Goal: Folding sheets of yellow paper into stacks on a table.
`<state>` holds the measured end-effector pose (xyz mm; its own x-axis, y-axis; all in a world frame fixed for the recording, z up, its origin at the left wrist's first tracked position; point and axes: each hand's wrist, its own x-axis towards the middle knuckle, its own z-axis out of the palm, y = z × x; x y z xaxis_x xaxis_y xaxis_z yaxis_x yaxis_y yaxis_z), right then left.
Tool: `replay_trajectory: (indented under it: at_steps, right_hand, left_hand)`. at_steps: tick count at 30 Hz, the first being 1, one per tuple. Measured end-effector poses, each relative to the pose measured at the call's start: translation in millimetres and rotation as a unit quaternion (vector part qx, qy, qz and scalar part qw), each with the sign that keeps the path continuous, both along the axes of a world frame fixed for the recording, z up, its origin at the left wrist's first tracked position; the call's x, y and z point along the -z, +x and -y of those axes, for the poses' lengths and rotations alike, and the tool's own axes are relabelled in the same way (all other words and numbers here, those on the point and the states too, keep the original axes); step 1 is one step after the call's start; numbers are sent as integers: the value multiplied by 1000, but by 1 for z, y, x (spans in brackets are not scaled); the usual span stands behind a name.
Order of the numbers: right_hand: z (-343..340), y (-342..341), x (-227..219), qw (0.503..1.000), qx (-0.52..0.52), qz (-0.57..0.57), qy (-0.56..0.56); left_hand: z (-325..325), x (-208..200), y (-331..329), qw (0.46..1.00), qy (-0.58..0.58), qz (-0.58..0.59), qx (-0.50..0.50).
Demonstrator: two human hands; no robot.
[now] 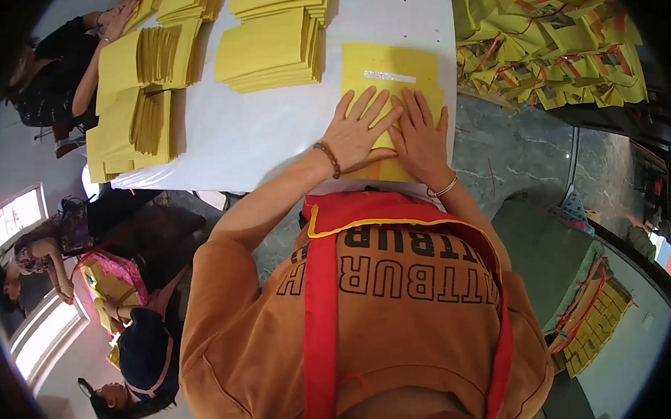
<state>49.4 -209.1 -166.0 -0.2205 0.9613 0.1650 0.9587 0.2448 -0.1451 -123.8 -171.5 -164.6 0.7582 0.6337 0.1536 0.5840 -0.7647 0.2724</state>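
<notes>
A flat yellow paper sheet [374, 56] lies at the table's near right, with a pale strip [391, 77] across its upper part. My left hand [362, 130] rests flat on its left side, fingers spread. Beside it my right hand [420, 134] is pressed flat on the right side, fingers pointing away from me and slightly apart. The two hands nearly meet around the thumbs and cover much of the sheet's lower half. Neither one grips anything. Farther left of the sheet sits a stack of folded yellow paper [265, 51].
More yellow stacks [123, 65] stand along the left of the white table [227, 139]. Bundled yellow paper pieces [546, 50] with red ties are piled to the right. A co-worker's hands [117, 17] touch paper at the far left; other people sit at the lower left.
</notes>
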Motion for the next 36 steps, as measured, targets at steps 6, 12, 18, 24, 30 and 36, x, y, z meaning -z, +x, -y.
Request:
replay_trajectory:
  at_steps: [6, 12, 18, 24, 30, 36]
  right_hand:
    - [10, 27, 10, 999, 16, -44, -3]
    - [12, 33, 8, 995, 29, -86, -49]
    - [7, 57, 0, 707, 85, -696, -92]
    - [16, 68, 2, 696, 168, -698, 30]
    - [12, 54, 3, 727, 167, -666, 21]
    - [-7, 34, -23, 784, 91, -612, -48]
  left_hand:
    - [6, -2, 1, 999, 41, -29, 12]
    - [4, -5, 15, 965, 194, -117, 132]
    - [-12, -25, 28, 994, 85, -58, 47]
    - [-76, -100, -67, 966, 169, 172, -97]
    - [-85, -78, -115, 916, 152, 311, -202]
    - [-91, -113, -133, 829, 35, 499, -248]
